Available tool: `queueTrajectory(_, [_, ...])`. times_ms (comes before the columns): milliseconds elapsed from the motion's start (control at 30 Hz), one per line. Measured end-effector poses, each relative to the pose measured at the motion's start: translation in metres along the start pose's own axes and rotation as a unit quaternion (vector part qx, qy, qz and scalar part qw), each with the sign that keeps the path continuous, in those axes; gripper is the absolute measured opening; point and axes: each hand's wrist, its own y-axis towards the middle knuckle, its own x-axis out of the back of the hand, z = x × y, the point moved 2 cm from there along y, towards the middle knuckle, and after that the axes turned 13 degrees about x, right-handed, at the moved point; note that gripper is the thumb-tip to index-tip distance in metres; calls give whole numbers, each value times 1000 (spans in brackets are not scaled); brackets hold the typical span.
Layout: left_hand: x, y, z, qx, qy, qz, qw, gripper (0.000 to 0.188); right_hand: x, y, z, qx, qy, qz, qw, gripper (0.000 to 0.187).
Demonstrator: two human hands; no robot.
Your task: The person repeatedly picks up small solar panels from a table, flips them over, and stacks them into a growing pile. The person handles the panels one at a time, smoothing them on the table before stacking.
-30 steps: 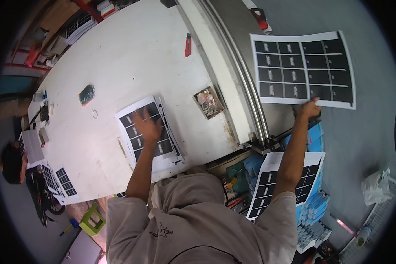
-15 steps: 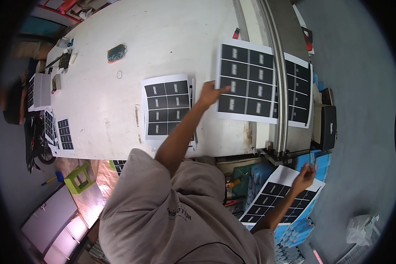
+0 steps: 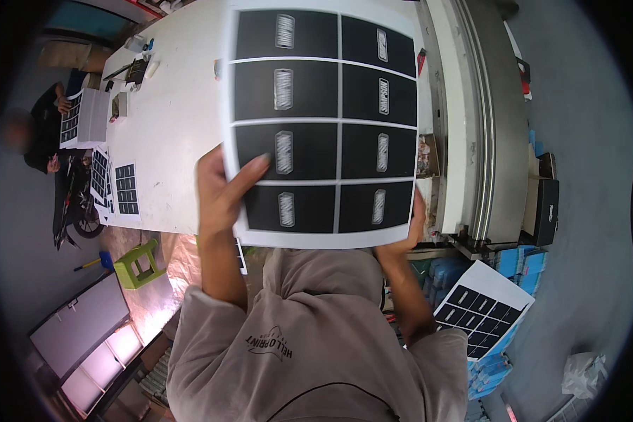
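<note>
A large white printed sheet [image 3: 341, 151], with black panels in two columns, is raised close in front of me. It could be more than one sheet; I cannot tell. My left hand [image 3: 221, 186] grips its left edge, thumb on the printed face and fingers behind. At the lower right edge, my right hand [image 3: 408, 228] holds the sheet, partly hidden behind it. A similar printed sheet [image 3: 485, 309] rests tilted on blue packages at the lower right, apart from my right hand. The held sheet blocks the middle of the table.
The white table [image 3: 179, 126] spreads behind the sheet, with metal rails [image 3: 482, 133] along its right side. Printed sheets [image 3: 126, 188] lie at its left end, where another person's hand [image 3: 62, 102] touches a stack. A green stool [image 3: 139, 266] stands on the floor.
The sheet my left hand held by the rails has come left and nearer. My right hand has left the lower right sheet and now holds this one too.
</note>
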Motion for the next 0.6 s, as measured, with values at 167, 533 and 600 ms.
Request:
queueTrajectory(167, [55,31,87,102,105,-65,987,29,-79,-106,-4,-308,242,-121,912,31])
queueTrajectory(533, [65,89,303,-66,456,-243,853,67,-160,-85,-103,-11,-127,286,950,62])
queueTrajectory(600, [54,80,311,-80,444,-209,868,60,-224,-61,-136,67,-250,398,880,80])
